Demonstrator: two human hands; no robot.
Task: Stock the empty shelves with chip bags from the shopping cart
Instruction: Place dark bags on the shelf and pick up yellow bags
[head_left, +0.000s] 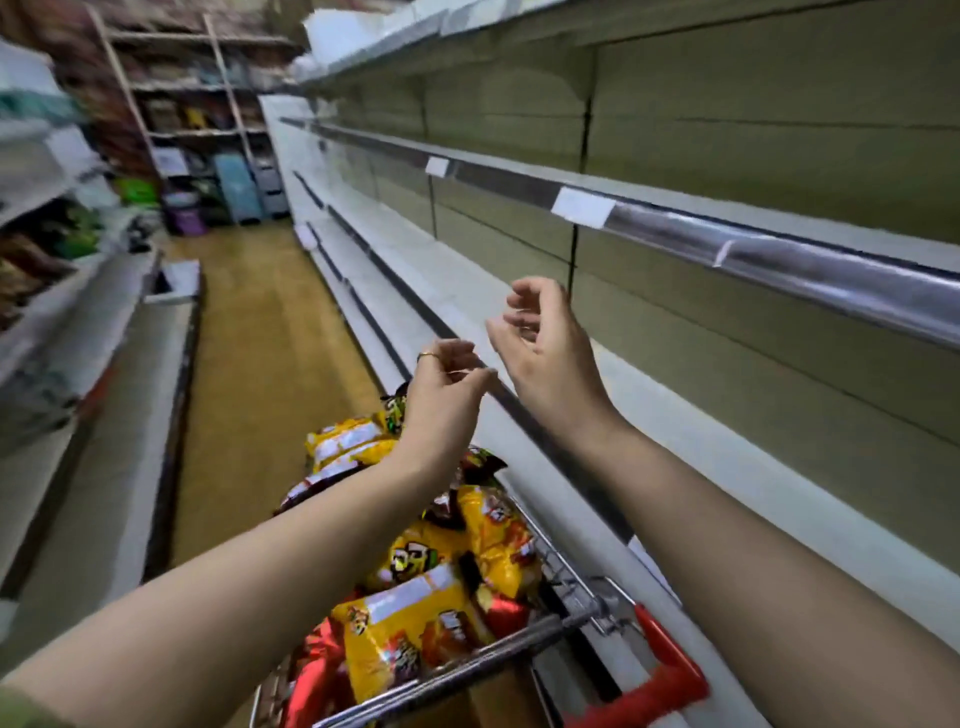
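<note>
both hands empty above the cart, shelves bare

the left hand and right hand hover just beside each other, fingers loosely curled and holding nothing, above the shopping cart where the chip bags lie heaped. the reach is probably best aimed at a top bag, taken lightly by its body so the chips don't crush, then stood upright on the empty shelf beside the cart, label out.
</note>
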